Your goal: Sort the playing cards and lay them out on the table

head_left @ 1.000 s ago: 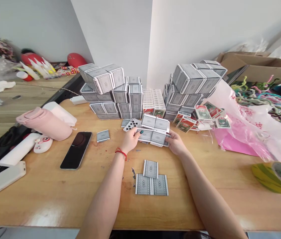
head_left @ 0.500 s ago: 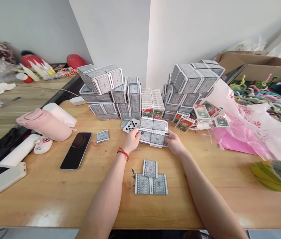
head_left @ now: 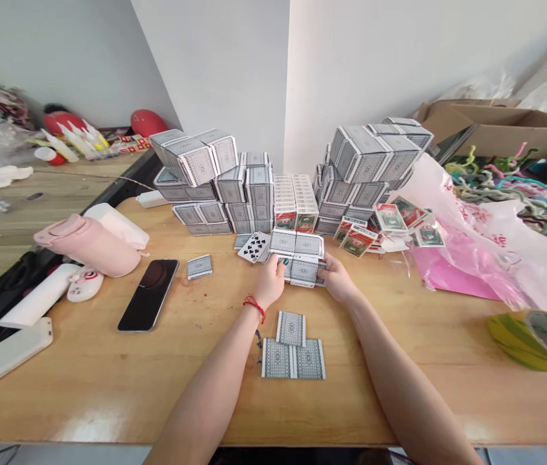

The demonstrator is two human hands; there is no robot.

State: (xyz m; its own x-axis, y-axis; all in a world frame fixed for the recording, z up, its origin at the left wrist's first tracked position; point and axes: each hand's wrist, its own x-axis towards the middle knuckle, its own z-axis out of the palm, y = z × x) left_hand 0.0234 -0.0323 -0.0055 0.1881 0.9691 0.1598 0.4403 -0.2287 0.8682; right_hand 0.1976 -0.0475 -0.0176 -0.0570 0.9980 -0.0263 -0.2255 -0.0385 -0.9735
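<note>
Left hand (head_left: 270, 284) sits further inward along the card block (head_left: 304, 267) than before; its fingers and the right hand's (head_left: 338, 280) grip it, apparently steadying both sides

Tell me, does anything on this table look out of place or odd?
One playing card near the left hand shows its face, while the card block beside it shows patterned backs. The pink bottle lies on its side rather than standing.
</note>
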